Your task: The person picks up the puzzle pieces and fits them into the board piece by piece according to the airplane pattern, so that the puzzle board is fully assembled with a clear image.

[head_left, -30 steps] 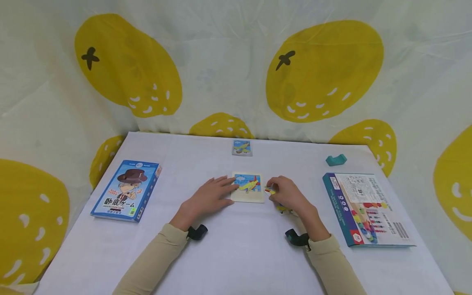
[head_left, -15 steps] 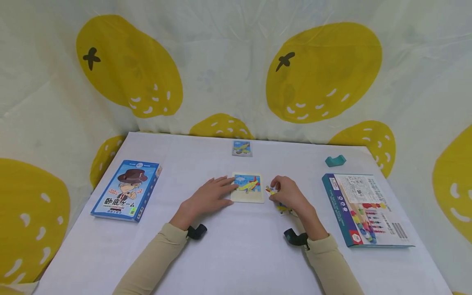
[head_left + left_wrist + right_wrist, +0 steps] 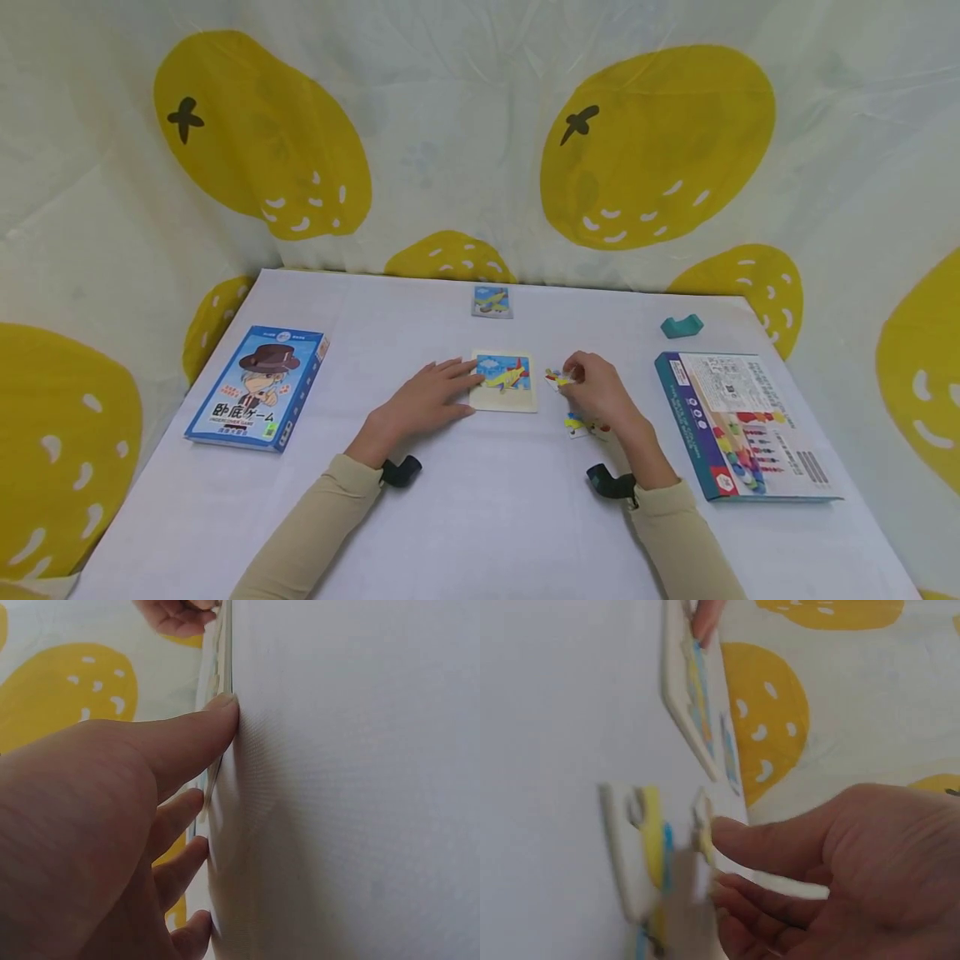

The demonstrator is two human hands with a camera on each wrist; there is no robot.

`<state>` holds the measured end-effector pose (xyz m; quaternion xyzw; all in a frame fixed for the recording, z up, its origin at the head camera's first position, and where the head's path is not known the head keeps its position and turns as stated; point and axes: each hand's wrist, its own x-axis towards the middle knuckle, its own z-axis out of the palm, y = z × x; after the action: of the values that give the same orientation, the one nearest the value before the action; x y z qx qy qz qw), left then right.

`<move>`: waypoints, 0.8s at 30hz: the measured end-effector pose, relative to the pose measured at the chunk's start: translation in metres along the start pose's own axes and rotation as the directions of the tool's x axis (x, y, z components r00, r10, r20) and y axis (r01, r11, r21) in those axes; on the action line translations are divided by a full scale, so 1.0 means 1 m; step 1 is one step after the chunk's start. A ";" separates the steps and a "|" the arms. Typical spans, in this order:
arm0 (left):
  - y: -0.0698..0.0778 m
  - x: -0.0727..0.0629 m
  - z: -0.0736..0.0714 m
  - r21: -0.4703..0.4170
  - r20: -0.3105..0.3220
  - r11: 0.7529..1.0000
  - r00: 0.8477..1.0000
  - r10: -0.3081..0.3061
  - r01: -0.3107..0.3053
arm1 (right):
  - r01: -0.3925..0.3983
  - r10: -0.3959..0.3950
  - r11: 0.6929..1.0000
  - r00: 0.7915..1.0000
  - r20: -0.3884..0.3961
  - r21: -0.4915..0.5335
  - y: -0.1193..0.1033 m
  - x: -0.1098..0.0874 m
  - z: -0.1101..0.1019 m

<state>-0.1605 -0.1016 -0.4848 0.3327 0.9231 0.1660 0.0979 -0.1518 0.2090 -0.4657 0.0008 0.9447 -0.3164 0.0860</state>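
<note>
A small square jigsaw puzzle board (image 3: 504, 405) with a yellow airplane on blue lies mid-table. My left hand (image 3: 426, 398) rests flat beside it, fingers spread, fingertips on its left edge; in the left wrist view the thumb (image 3: 199, 735) lies along the tabletop near that edge. To the board's right, my right hand (image 3: 600, 390) pinches a puzzle piece (image 3: 556, 379) between thumb and fingers, close over the table. A pale strip-like edge (image 3: 791, 886) shows between thumb and fingers in the right wrist view. More loose puzzle pieces (image 3: 576, 427) lie under the right hand, partly hidden by it.
A small airplane picture card (image 3: 492, 302) lies behind the board. At the left is a blue game box (image 3: 257, 387); at the right, a larger flat box (image 3: 750, 427) with a teal bracket-shaped block (image 3: 682, 326) behind it. A fruit-print curtain (image 3: 457, 150) hangs at the back.
My right hand has moved a little to the right, away from the board, with the pinched puzzle piece, uncovering more of the loose pieces. The left hand and the board have stayed put.
</note>
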 end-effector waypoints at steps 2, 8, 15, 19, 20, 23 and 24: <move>-0.001 0.000 0.001 0.004 -0.002 1.000 1.000 0.002 -0.002 | 0.033 -0.033 0.999 0.999 0.043 -0.004 0.003 -0.004 -0.006; -0.004 0.001 0.003 0.023 0.000 1.000 1.000 0.012 -0.012 | 0.125 -0.121 0.992 0.976 0.180 -0.012 0.016 -0.018 -0.020; -0.002 0.001 0.003 0.043 0.008 0.999 1.000 -0.004 0.004 | 0.139 -0.107 0.983 0.965 0.240 -0.120 0.027 -0.038 -0.027; -0.002 0.000 0.004 0.039 0.014 0.999 1.000 -0.022 0.022 | 0.147 -0.109 0.980 0.963 0.248 -0.138 0.028 -0.042 -0.026; -0.002 0.000 0.004 0.038 0.017 0.999 0.999 -0.027 0.027 | 0.138 -0.103 0.982 0.964 0.243 -0.131 0.028 -0.042 -0.026; -0.001 0.000 0.004 0.028 0.017 0.999 0.999 -0.027 0.026 | 0.138 -0.108 0.984 0.966 0.236 -0.114 0.027 -0.042 -0.026; -0.001 0.000 0.004 0.028 0.021 0.999 0.999 -0.027 0.026 | 0.134 -0.105 0.985 0.966 0.236 -0.110 0.028 -0.042 -0.026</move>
<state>-0.1602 -0.1010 -0.4885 0.3235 0.9286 0.1481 0.1053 -0.1129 0.2491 -0.4545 -0.0979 0.9448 -0.2590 0.1750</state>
